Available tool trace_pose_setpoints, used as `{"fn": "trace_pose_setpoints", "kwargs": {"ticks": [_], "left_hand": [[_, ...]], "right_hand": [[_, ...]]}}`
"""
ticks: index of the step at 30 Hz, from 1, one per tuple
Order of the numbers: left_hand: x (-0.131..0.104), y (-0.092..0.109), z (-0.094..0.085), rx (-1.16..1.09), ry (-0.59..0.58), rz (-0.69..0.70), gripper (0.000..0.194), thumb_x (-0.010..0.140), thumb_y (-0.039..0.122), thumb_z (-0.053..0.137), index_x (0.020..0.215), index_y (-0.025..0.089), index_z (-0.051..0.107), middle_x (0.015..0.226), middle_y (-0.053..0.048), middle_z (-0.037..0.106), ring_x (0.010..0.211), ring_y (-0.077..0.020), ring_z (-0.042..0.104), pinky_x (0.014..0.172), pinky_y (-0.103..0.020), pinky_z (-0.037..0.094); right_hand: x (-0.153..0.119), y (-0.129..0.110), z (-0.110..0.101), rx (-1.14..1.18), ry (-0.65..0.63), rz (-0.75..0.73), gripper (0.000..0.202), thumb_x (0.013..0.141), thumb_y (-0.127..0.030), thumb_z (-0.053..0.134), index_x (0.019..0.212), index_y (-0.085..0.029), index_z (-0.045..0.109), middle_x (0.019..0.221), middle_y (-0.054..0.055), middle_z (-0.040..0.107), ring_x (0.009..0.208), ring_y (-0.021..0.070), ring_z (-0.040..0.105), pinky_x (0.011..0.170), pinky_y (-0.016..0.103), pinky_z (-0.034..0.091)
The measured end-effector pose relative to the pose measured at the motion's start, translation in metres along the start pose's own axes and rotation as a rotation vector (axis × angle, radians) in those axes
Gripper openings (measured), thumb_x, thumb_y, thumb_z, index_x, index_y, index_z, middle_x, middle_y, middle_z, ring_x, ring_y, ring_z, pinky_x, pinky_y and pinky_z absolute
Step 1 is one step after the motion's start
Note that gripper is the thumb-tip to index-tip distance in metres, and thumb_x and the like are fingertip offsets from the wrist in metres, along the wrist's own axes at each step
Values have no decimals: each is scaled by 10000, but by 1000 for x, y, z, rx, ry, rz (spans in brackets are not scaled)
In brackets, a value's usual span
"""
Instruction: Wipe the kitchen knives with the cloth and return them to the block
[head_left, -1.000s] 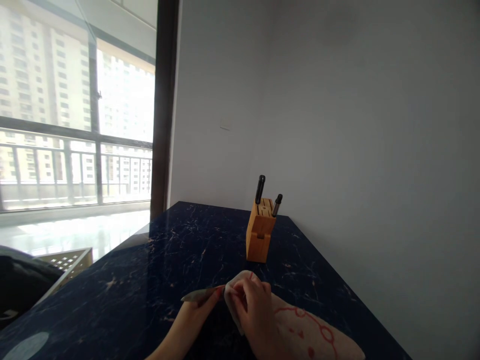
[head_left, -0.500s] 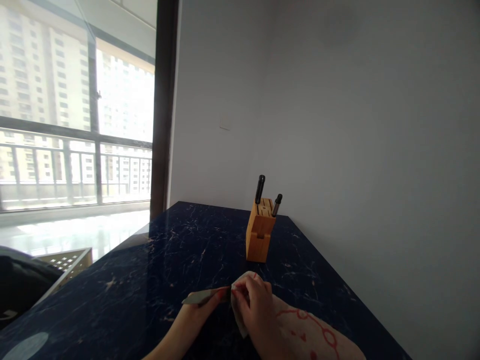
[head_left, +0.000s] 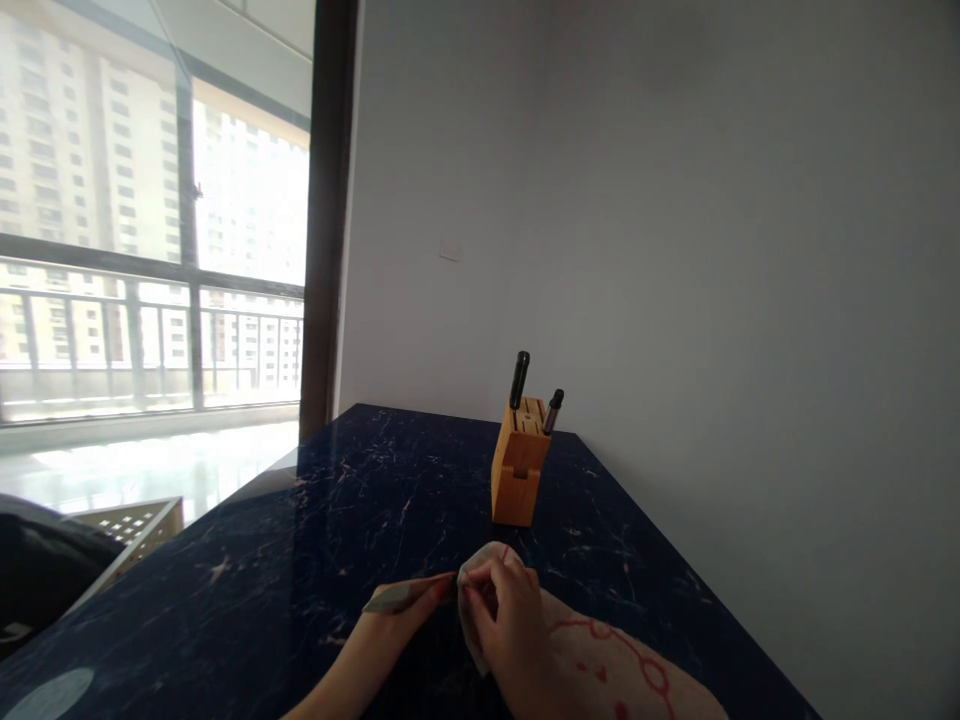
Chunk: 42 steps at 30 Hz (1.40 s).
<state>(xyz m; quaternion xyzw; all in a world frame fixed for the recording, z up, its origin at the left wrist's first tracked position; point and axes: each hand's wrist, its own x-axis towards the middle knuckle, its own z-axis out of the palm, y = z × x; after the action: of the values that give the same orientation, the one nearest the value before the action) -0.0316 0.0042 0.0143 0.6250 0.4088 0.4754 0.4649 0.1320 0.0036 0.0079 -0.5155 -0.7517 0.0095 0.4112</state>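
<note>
Grip of our left hand (head_left: pixel 411 608): closed around a knife (head_left: pixel 390 599). Our right hand (head_left: pixel 514 610) pinched a red-patterned cloth (head_left: pixel 619 660) at its right end. Both lay nearer us than the knife block (head_left: pixel 516 480) on the worktop (head_left: pixel 360 500).

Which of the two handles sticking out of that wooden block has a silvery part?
The right-hand handle, whose top sits lower: below its black tip it looks silvery, while the left-hand handle looks black all along.

Apparently a home, with a balcony railing (head_left: pixel 135 345).
</note>
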Motion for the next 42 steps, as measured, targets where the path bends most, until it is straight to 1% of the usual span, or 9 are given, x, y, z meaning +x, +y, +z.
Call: {"fn": "trace_pose_setpoints", "kwargs": {"ticks": [4, 7, 12, 17, 24, 26, 31, 36, 42], "left_hand": [[1, -2, 0, 8, 13, -22, 296, 696, 434, 601, 884, 232, 711, 889, -5, 712, 908, -254, 631, 858, -344, 475], [1, -6, 0, 1, -16, -12, 290, 723, 416, 587, 920, 235, 699, 911, 2, 707, 918, -246, 628, 867, -333, 467], [2, -11, 0, -47, -30, 4, 253, 757, 395, 563, 903, 244, 703, 958, 8, 695, 948, -237, 616, 873, -311, 461], [3, -14, 0, -22, -25, -5, 257, 740, 393, 582, 917, 247, 699, 906, 2, 709, 915, -244, 630, 855, -331, 474], [0, -6, 1, -91, 58, -46, 335, 696, 454, 602, 898, 207, 706, 943, -26, 701, 950, -256, 614, 914, -360, 437], [0, -6, 1, -90, 73, -56, 347, 693, 464, 601, 902, 207, 704, 952, -27, 698, 956, -257, 611, 924, -366, 429], [1, -7, 0, -40, 34, -22, 319, 682, 462, 613, 889, 239, 708, 940, -11, 701, 953, -258, 612, 911, -365, 440], [1, -6, 0, -8, -11, -7, 317, 717, 457, 577, 911, 239, 702, 943, -7, 700, 943, -248, 618, 900, -350, 450], [1, -2, 0, 29, -25, -5, 314, 711, 450, 576, 916, 248, 700, 922, 2, 706, 944, -248, 616, 899, -359, 446]], "right_hand": [[-2, -4, 2, 33, -27, -72, 117, 731, -93, 506, 736, -208, 520, 749, 2, 580, 761, 174, 532, 815, 378, 353], [0, -6, 0, 23, -7, -111, 127, 735, -90, 497, 733, -215, 518, 731, -11, 582, 749, 170, 530, 839, 386, 331], [4, -2, -4, 25, 46, -64, 127, 725, -82, 489, 727, -207, 506, 777, 10, 574, 791, 176, 523, 759, 328, 367], [0, -6, -1, 11, 10, -150, 123, 733, -87, 489, 737, -209, 496, 740, 4, 566, 746, 169, 514, 717, 312, 370], [1, 5, 5, -61, 66, -44, 161, 673, -55, 495, 717, -209, 486, 733, 7, 548, 741, 179, 518, 728, 335, 375], [1, 8, 5, -58, 65, -44, 162, 676, -53, 492, 720, -208, 477, 732, 3, 544, 729, 173, 520, 737, 339, 378], [0, 3, 5, 1, 15, -155, 111, 740, -101, 489, 756, -210, 472, 749, 1, 550, 737, 159, 523, 690, 298, 391], [0, 3, 5, -28, 84, -128, 139, 713, -76, 498, 724, -211, 463, 711, -4, 542, 710, 160, 517, 686, 304, 385], [-1, -3, 0, -10, 25, -185, 123, 736, -87, 496, 745, -206, 468, 745, 4, 558, 731, 158, 515, 677, 288, 372]]}}
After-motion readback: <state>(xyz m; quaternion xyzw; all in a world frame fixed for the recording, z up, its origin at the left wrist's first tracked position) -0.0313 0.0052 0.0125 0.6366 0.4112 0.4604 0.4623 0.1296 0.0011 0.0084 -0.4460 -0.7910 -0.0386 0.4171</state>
